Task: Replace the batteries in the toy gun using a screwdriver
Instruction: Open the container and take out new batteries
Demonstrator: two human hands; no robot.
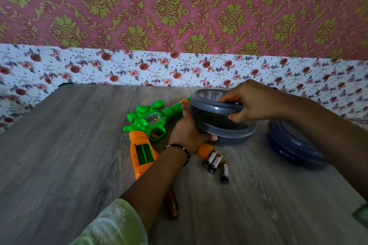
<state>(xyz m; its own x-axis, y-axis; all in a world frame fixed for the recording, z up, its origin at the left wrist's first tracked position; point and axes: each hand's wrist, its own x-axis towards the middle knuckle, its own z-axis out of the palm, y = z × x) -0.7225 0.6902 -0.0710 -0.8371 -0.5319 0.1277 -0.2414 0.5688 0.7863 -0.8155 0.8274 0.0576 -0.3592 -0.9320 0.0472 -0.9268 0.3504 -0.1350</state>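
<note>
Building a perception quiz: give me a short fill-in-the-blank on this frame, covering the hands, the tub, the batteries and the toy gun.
1. Both hands grip the grey round ____, the left hand at its side and the right hand on its lid.
2. ____ loose batteries lie on the table in front of the tub.
3. The battery bay in the toy gun grip is uncovered and looks ____.

Missing words: container; three; empty

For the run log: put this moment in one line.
left hand: steadies tub | right hand: grips lid | toy gun: compartment open | batteries: on table
</note>
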